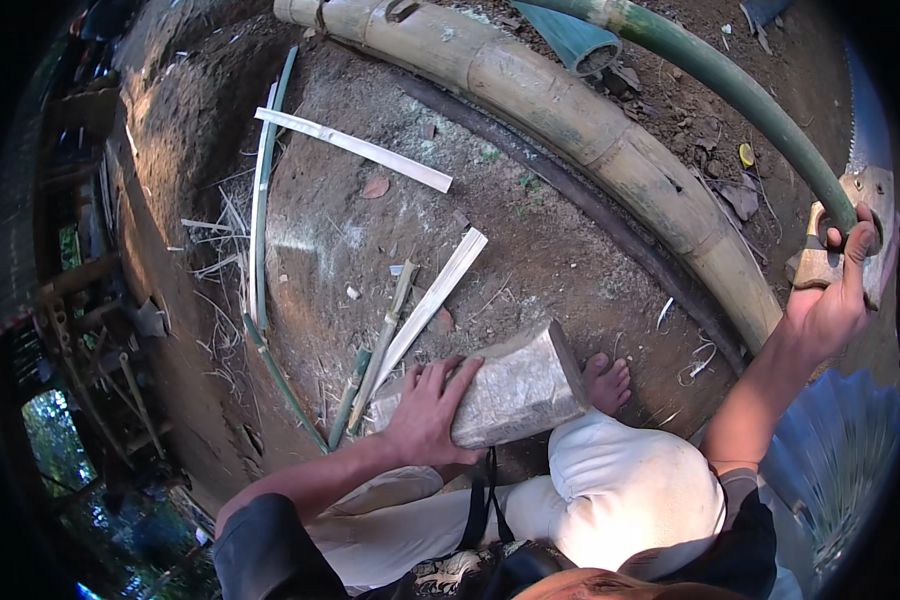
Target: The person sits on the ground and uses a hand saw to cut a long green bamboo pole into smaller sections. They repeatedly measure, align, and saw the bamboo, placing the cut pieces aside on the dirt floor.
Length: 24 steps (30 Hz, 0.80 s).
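Observation:
My left hand grips a squared wooden block in front of my lap, fingers over its top and thumb along the near edge. Far to the right, my right hand is closed round the wooden handle of a handsaw, whose toothed blade points away from me. A long green bamboo pole curves in from the top, its near end by my right thumb; whether the hand also holds it, I cannot tell. Beside the block lie a pale split strip and short thin sticks.
A thick tan bamboo trunk lies across the ground, with a dark thin pole alongside. Another pale strip crosses a green strip at left. Corrugated sheet stands right of my knee. My bare foot is beyond the block.

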Motion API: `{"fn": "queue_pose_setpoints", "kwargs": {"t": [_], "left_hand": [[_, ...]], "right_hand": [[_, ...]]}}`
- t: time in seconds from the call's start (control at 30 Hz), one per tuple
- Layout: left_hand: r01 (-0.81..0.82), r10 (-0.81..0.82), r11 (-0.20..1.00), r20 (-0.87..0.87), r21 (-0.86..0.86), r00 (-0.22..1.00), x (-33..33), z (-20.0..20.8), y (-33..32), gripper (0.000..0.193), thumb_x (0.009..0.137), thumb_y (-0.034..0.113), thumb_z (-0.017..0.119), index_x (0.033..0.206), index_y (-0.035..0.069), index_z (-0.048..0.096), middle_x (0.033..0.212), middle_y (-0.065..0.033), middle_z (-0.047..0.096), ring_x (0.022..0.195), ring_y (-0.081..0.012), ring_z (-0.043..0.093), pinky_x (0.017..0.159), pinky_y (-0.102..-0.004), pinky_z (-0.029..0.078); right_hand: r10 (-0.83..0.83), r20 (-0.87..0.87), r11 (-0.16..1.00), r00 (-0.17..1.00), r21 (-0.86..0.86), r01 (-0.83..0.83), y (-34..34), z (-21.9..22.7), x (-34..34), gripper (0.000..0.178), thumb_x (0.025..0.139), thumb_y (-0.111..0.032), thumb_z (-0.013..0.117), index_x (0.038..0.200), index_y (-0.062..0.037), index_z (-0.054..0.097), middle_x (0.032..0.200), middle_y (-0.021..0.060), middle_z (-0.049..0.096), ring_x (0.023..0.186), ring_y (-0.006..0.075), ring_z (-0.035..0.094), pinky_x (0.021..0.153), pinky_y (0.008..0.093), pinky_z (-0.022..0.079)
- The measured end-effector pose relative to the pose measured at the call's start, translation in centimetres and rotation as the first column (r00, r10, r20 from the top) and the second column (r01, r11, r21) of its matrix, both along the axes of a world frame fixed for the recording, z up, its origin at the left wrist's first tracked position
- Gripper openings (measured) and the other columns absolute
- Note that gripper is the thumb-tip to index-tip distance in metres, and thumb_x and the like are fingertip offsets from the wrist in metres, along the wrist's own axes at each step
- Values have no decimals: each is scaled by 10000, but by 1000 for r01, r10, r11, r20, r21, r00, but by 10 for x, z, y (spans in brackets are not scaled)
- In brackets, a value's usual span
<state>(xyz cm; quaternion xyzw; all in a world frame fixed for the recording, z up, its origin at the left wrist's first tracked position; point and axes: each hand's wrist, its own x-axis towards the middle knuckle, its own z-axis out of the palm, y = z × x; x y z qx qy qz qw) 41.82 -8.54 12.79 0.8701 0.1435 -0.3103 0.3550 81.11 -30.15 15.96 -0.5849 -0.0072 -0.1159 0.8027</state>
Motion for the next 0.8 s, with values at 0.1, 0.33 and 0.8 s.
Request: {"fn": "queue_pose_setpoints", "kwargs": {"t": [0.1, 0.33, 0.8], "left_hand": [[92, -93, 992, 19, 82, 995, -10, -16, -20, 1261, 557, 503, 888, 1549, 66, 244, 1440, -256, 365, 1379, -429, 339, 1110, -618, 242], [-13, 36, 985, -133, 174, 990, -61, -37, -76, 1275, 520, 452, 914, 1539, 76, 247, 1489, -279, 296, 1388, -469, 289, 1097, -628, 226], [300, -329, 941, -225, -153, 917, -29, -92, -44, 508, 938, 324, 597, 1370, 126, 418, 1321, -272, 509, 1147, -434, 627, 930, -506, 538]], "right_hand": [[42, -43, 999, 998, -2, -42, 0, -2, 9, 309, 976, -144, 673, 1185, 79, 629, 1090, 102, 639, 828, 134, 555, 810, 274, 504], [164, -131, 977, 978, -115, -179, 34, 14, -21, 602, 972, -104, 668, 1485, 39, 388, 1111, 126, 651, 873, 122, 592, 722, 259, 512], [320, -210, 933, 924, -99, -345, 47, -19, -2, 675, 930, -76, 717, 1515, -31, 383, 1024, 123, 697, 807, 113, 624, 622, 236, 506]]}}
